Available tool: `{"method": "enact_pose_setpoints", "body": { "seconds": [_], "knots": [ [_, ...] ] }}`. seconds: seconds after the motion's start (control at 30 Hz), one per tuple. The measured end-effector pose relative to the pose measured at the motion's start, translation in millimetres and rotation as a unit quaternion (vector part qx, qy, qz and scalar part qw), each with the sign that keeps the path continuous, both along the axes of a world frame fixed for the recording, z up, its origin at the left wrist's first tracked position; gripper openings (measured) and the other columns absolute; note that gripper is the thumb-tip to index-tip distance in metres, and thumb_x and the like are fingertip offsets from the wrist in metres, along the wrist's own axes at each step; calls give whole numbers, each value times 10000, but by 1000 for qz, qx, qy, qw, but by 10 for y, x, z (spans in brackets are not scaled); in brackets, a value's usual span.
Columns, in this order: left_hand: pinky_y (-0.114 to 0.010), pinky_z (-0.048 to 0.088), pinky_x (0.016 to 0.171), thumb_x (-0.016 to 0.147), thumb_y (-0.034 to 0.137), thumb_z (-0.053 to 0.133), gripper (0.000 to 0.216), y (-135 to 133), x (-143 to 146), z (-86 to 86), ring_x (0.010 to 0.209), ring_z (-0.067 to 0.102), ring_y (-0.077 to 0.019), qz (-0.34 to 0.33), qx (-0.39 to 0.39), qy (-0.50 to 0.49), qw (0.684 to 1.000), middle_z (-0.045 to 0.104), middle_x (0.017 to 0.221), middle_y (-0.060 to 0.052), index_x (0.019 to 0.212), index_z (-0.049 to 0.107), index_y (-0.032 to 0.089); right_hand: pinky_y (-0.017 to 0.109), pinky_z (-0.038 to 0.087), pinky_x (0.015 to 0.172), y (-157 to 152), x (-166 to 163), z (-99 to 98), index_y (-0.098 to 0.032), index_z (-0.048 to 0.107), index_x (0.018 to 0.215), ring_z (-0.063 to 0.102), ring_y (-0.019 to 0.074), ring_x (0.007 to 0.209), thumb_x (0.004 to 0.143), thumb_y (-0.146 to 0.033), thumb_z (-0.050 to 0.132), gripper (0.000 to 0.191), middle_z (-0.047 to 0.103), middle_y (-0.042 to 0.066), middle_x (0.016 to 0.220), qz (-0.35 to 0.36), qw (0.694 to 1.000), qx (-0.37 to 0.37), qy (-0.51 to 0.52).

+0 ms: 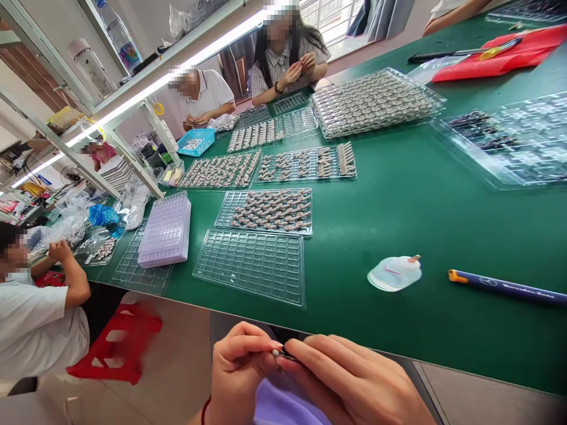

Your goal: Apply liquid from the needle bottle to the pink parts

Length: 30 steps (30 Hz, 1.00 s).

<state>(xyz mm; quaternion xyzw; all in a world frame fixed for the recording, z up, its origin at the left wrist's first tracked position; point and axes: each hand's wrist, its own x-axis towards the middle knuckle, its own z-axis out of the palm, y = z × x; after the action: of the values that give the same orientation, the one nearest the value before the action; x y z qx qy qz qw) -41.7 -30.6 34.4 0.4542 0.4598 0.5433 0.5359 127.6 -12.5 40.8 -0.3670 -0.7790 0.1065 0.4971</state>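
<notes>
Just off the table's near edge, my left hand (241,366) and my right hand (349,372) meet fingertip to fingertip. Pinched between them is a small part (277,353) with a pale end and a dark portion; most of it is hidden by my fingers, so its kind does not show. Both hands are closed on it. Ahead of them on the green table lies a clear compartment tray (252,265). Behind that, another clear tray holds rows of small grey-beige parts (272,209).
A white bottle (394,273) and a blue pen-like tool (505,286) lie at right. Stacked purple trays (163,230) stand at left. Filled trays (376,100) and a blue basket (196,142) sit farther back. Several people work around the table; a red stool (117,342) is at left.
</notes>
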Motion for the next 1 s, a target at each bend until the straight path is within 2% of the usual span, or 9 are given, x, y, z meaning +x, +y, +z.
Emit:
{"method": "enact_pose_setpoints", "body": {
  "seconds": [0.37,0.77,1.0],
  "knots": [
    [-211,481,621,773,269,790,80,-18,-23,-28,709,582,-122,-10,0,-1,1000,648,801,-41,850,811,279,217,433,541,-11,11,-26,-174,630,909,566,93,549,957,-194,531,111,626,8,669,-1,1000,9,-3],
    [-187,478,618,799,217,767,109,-27,-49,-70,702,571,-95,-24,15,5,1000,623,821,-25,885,801,273,197,434,540,0,6,2,-179,650,861,565,78,541,984,-236,490,210,626,1,645,-26,999,19,2],
    [-184,477,636,813,213,754,116,-42,-63,-79,720,574,-96,-25,17,14,999,628,834,-30,902,800,270,220,424,529,-8,-6,0,-179,642,882,554,84,536,982,-224,491,187,624,-2,650,-21,1000,17,8]
  ]
}}
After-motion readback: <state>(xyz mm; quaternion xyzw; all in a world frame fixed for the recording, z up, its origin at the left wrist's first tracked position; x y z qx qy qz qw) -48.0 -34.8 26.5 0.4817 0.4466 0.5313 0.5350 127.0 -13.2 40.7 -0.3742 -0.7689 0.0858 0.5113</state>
